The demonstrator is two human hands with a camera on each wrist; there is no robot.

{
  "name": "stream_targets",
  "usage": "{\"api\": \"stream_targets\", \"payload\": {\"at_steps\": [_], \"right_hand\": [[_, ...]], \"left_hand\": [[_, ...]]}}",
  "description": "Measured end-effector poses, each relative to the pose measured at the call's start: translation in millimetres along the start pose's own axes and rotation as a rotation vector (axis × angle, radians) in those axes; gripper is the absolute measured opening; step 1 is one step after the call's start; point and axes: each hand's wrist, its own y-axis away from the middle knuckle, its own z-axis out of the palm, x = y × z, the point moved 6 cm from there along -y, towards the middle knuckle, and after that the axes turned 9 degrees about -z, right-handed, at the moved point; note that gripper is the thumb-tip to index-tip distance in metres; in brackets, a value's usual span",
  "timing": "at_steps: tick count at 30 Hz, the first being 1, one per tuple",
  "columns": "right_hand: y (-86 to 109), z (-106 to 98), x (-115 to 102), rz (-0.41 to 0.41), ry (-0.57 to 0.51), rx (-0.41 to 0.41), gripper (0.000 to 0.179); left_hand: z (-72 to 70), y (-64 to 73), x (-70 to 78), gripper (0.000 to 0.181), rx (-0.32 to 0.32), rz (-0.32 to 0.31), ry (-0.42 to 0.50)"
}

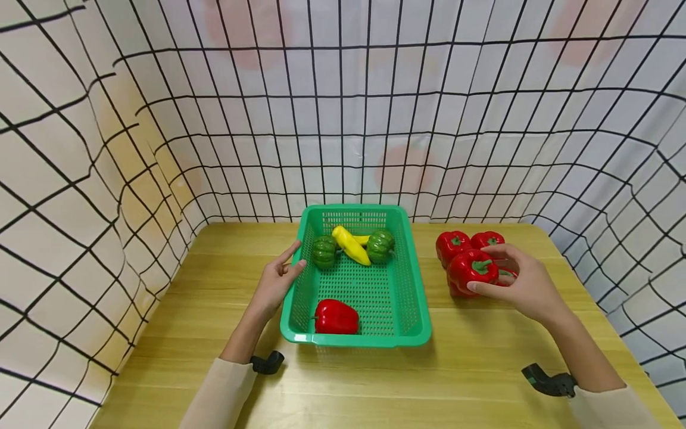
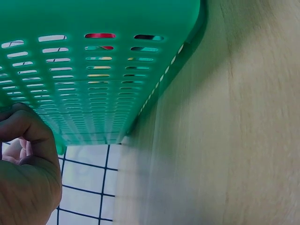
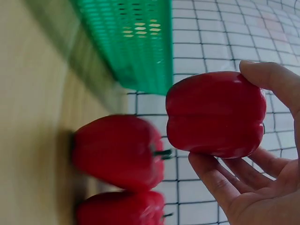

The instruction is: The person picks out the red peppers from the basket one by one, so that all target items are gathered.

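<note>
My right hand (image 1: 527,286) holds a red bell pepper (image 1: 471,271) between thumb and fingers. In the right wrist view this bell pepper (image 3: 215,115) is up off the table, above other red bell peppers (image 3: 117,152). My left hand (image 1: 273,286) grips the left rim of a green plastic basket (image 1: 356,341), its thumb over the edge; the wrist view shows its other fingers (image 2: 30,124) curled outside the wall. A red bell pepper (image 1: 336,317) lies at the basket's near end. Two green ribbed vegetables (image 1: 324,252) and yellow ones (image 1: 351,245) lie toward its far end.
More red bell peppers (image 1: 452,245) stand on the wooden table (image 1: 364,387) right of the basket, partly hidden by the right hand. A white backdrop with black grid lines (image 1: 354,119) encloses the table at the back and sides.
</note>
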Motion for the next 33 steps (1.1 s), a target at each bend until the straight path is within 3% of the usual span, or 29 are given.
{"api": "stream_targets", "payload": {"at_steps": [8, 16, 33], "right_hand": [[22.2, 10, 17, 0.037, 0.044, -0.005, 0.068], [33.5, 21, 22, 0.046, 0.054, -0.023, 0.070], [51.3, 47, 54, 0.124, 0.044, -0.027, 0.077]], "left_hand": [[0.7, 0.2, -1.7, 0.059, 0.001, 0.001, -0.004], [-0.7, -1.3, -1.2, 0.058, 0.006, -0.005, 0.005], [-0.2, -0.4, -1.1, 0.058, 0.010, -0.002, -0.003]]}}
